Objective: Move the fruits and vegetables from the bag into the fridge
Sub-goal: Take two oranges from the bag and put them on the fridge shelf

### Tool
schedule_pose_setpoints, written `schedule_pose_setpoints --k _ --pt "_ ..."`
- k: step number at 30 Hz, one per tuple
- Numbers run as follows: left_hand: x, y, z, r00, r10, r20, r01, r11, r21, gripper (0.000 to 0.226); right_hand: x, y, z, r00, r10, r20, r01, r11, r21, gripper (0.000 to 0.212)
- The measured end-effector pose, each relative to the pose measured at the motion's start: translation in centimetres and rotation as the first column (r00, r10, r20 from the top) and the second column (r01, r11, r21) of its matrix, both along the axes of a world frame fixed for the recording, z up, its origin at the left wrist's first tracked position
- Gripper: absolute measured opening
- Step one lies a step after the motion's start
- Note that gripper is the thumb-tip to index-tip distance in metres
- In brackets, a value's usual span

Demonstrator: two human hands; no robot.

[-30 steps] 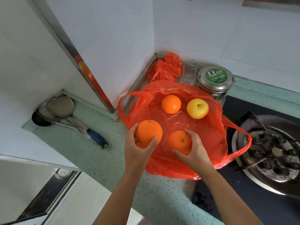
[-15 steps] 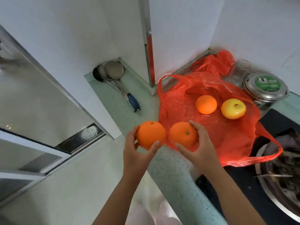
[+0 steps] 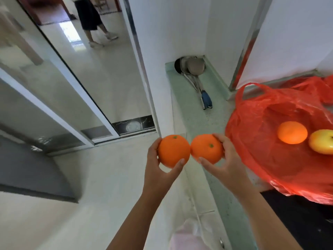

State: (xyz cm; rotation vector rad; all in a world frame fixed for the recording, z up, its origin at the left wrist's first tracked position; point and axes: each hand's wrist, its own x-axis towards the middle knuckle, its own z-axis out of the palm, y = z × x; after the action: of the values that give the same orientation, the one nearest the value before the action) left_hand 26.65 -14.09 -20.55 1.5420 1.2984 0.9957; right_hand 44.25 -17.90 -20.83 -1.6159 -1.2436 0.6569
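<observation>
Two per trip: left hand [image 3: 156,171] cups first orange [image 3: 173,150], right hand [image 3: 229,165] second orange [image 3: 206,148], bag [image 3: 266,165] just beside it, fridge-bound, I'd say.

White walls [image 3: 180,24], pale tiled floor [image 3: 100,73], green countertop [image 3: 216,120]

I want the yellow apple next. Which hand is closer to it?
Right. The right hand is beside the red bag where the yellow apple lies; the left hand is farther, beyond the right one.
</observation>
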Motion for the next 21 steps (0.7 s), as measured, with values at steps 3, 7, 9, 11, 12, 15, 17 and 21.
schedule_pose_setpoints --k 3,7,9,11,12,15,17,21 --pt "-4.1 -3.2 0.5 0.99 0.14 -0.011 -0.14 0.99 -0.006 0.077 -4.4 -1.2 0.7 0.991 0.131 0.027 -0.132 0.991 0.014 0.079" --pt "-10.1 -8.2 0.9 0.941 0.339 0.004 -0.339 0.94 -0.025 0.078 -10.7 -3.3 2.0 0.935 0.344 0.086 -0.347 0.938 0.018 0.077" --pt "-13.1 -11.1 1.0 0.902 0.431 0.02 -0.43 0.902 -0.048 0.08 -14.0 -4.7 2.5 0.892 0.44 0.102 -0.444 0.896 0.016 0.079" --pt "-16.1 -14.3 1.1 0.855 0.516 0.045 -0.514 0.856 -0.056 0.08 -17.3 -6.1 2.8 0.843 0.526 0.115 -0.531 0.847 0.019 0.078" --pt "-17.5 -15.8 1.1 0.833 0.55 0.056 -0.548 0.835 -0.047 0.079 -18.9 -6.7 2.8 0.815 0.567 0.122 -0.573 0.819 0.022 0.077" --pt "-21.4 -20.1 1.3 0.758 0.646 0.085 -0.646 0.763 -0.028 0.076 -23.5 -8.7 3.0 0.727 0.675 0.126 -0.683 0.73 0.025 0.076" --pt "-23.7 -22.4 1.4 0.702 0.706 0.093 -0.707 0.707 -0.034 0.074 -26.3 -9.8 3.2 0.665 0.736 0.129 -0.744 0.669 0.017 0.076" --pt "-27.8 -25.5 1.6 0.602 0.792 0.105 -0.794 0.607 -0.024 0.072 -31.8 -10.8 3.7 0.535 0.825 0.184 -0.841 0.541 0.022 0.072"
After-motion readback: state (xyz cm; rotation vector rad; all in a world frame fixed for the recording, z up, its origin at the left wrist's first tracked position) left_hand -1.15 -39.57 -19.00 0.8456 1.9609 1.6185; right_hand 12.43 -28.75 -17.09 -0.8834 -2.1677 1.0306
